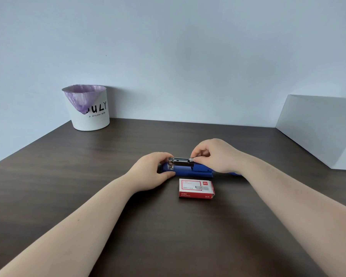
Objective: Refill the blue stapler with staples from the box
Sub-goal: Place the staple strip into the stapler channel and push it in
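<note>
Dark wood table (88, 196) carried the blue stapler (185, 170) at centre, opened. Left hand (155, 172) fingers gripped its front; right hand (214, 155) fingers pinched the metal magazine's (180, 161) rear. Staple box (196, 188) lay just beside, nearer; a white bin (90, 108) stood far left.

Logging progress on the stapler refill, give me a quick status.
Left hand steadies blue stapler. Right hand pinches at the metal magazine. Staple box sits shut, nearer the person. Nothing in the way.
</note>
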{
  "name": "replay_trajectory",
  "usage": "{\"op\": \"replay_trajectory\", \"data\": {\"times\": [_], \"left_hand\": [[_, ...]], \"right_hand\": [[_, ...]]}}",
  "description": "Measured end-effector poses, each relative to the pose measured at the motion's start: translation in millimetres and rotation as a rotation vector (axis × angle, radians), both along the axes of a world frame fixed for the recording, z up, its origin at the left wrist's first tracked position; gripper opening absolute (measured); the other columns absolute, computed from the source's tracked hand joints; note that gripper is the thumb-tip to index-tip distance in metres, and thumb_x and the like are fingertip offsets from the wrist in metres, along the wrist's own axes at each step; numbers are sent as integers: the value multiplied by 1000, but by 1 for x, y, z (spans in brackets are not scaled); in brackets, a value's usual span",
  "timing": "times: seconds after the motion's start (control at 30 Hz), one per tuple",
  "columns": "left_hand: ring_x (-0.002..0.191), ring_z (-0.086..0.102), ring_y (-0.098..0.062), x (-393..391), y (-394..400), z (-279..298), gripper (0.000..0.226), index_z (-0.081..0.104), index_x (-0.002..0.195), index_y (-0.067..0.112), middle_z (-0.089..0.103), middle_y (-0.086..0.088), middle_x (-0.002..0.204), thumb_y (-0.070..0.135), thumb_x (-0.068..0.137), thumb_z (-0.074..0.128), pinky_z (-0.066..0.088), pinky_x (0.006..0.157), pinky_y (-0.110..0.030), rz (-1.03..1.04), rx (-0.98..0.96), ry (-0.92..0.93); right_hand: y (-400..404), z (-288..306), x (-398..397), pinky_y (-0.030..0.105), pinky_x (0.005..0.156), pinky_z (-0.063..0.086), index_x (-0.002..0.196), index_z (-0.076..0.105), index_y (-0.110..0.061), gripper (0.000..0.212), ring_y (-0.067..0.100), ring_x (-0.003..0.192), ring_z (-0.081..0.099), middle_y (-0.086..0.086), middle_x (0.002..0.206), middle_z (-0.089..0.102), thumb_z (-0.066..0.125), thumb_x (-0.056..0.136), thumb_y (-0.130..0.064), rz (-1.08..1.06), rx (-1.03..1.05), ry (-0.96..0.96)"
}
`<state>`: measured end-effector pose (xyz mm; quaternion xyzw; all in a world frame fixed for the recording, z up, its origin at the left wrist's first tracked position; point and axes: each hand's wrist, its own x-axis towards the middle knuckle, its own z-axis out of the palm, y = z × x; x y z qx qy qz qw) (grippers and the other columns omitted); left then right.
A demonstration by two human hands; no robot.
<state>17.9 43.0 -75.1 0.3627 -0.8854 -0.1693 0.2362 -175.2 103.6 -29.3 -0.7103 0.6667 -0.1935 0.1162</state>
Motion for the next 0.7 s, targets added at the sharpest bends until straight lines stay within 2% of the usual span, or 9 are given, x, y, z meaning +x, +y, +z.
{"op": "replay_trajectory", "data": {"times": [0.13,0.33,0.47,0.57,0.63,0.7], "left_hand": [[101,58,-20,0,-1,0,33,58,112,19,66,-2,109,28,81,66,48,90,-36,-1,4,-6],[100,58,-19,0,-1,-2,34,58,112,20,65,-1,109,29,81,66,47,91,-35,0,10,-1],[100,57,-18,0,-2,-2,33,58,112,21,65,0,109,29,81,66,47,90,-33,-3,13,3],[100,57,-17,0,-3,-2,33,58,112,22,65,1,109,29,81,66,47,90,-33,-4,16,4],[100,57,-18,1,-3,-3,32,58,111,21,65,1,109,29,81,65,47,90,-32,-4,18,3],[100,57,-18,1,-4,-3,32,58,111,21,65,1,109,29,81,65,47,90,-32,-4,19,6]], "right_hand": [[1,1,-1,7,57,33,102,69,-15,17,-1,64,50,-20,70,52,60,89,-18,7,7,42],[-5,0,3,7,60,33,105,72,-15,21,1,69,52,-18,76,54,61,87,-20,22,1,97],[-6,-3,0,11,69,41,113,65,-17,30,9,84,59,-6,95,63,66,84,-23,7,20,25],[0,0,-4,20,80,46,101,69,-15,16,14,90,62,-3,94,66,60,88,-19,-46,-97,-28],[3,1,-7,21,74,46,89,71,-10,16,18,85,62,0,90,69,55,88,-13,-71,-117,13],[6,-1,-8,18,64,42,82,70,-8,18,19,77,58,-1,81,66,52,86,-9,-51,-69,138]]}}
